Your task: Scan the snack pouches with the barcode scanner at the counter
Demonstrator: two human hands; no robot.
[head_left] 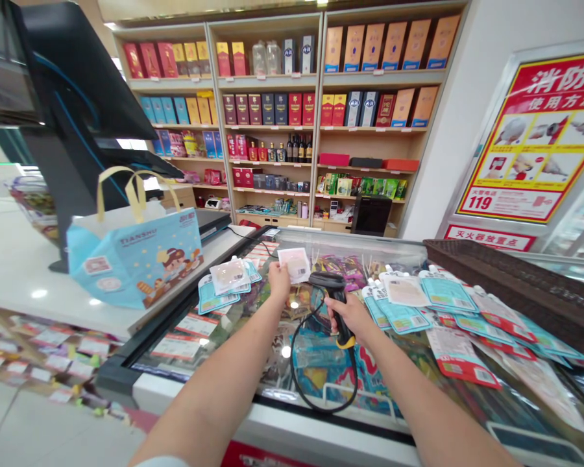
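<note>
My left hand [279,283] is closed on the edge of a small pale square packet [294,264] with a barcode label. My right hand [349,316] grips the handle of a black and yellow barcode scanner [340,305], whose head is close beside the packet. From the scanner's base a black cord [299,389] loops over the glass top [253,344]. Left of my left hand lies a small pile of blue spouted pouches [214,299] with a clear packet [230,275] on top. Right of my right hand, more blue pouches [403,316] and red-and-white pouches [460,357] lie spread out.
A blue paper bag [141,259] with yellow handles stands on the white counter [10,259] at left, near a black monitor stand [53,168]. At right lies a dark woven basket [506,285]. Shelves of boxed bottles [267,109] line the back wall.
</note>
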